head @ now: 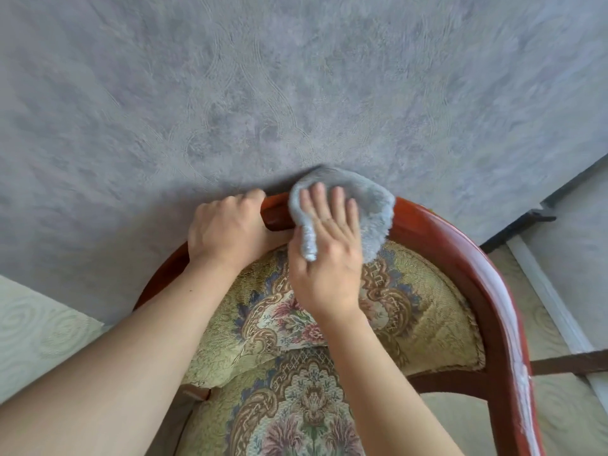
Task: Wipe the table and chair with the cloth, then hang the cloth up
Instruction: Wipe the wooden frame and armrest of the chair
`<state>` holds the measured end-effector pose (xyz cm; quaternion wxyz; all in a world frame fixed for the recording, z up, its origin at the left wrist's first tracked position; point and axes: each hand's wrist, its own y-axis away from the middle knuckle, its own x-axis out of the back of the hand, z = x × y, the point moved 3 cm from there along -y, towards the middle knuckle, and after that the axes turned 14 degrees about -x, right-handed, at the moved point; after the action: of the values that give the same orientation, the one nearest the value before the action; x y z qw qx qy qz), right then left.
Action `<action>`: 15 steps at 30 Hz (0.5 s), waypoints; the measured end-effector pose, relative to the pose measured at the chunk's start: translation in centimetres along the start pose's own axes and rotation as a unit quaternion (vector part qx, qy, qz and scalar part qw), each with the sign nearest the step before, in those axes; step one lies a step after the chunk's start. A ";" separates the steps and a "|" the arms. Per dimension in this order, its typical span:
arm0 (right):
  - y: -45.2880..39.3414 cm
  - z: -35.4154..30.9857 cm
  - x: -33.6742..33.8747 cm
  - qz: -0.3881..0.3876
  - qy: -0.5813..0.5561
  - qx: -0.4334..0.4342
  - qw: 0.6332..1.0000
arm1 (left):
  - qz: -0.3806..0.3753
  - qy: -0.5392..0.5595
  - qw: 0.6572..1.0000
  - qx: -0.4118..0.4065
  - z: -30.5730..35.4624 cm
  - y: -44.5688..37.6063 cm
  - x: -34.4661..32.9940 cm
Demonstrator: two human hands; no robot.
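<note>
Fluffy grey microfibre cloth [368,205]: soft, light, limp; pressed by flat, open-fingered right hand [325,255] on curved red-brown wooden chair rail [460,251], left hand [223,232] curled gripping rail; best bunched mid-fold, likely.

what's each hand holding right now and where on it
The left hand grips the chair's wooden top rail, left of centre. The right hand presses the cloth flat against the rail's middle, palm on it, fingers spread.

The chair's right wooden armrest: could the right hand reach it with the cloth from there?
Probably yes. The right hand presses the cloth on the top rail, and the armrest curves away bare, nothing blocking.
</note>
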<state>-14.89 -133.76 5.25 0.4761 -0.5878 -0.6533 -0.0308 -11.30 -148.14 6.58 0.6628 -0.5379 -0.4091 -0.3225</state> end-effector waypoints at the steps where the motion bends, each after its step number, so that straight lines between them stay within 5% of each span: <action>1: 0.0 -0.1 0.0 -0.020 0.005 0.033 0.999 | 0.001 0.004 1.000 -0.001 0.1 0.0 0.1; 6: -0.3 5.2 3.7 -0.009 0.124 0.099 0.987 | -0.006 -0.011 1.000 -0.005 0.1 0.1 0.2; 15: 2.6 13.6 10.8 0.081 0.162 -0.220 0.959 | 0.010 -0.015 0.999 -0.030 0.2 0.3 0.2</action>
<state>-19.24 -116.83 3.67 0.4356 -0.7158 -0.4949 -0.2302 -10.99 -147.86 6.68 0.6432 -0.5666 -0.4039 -0.3196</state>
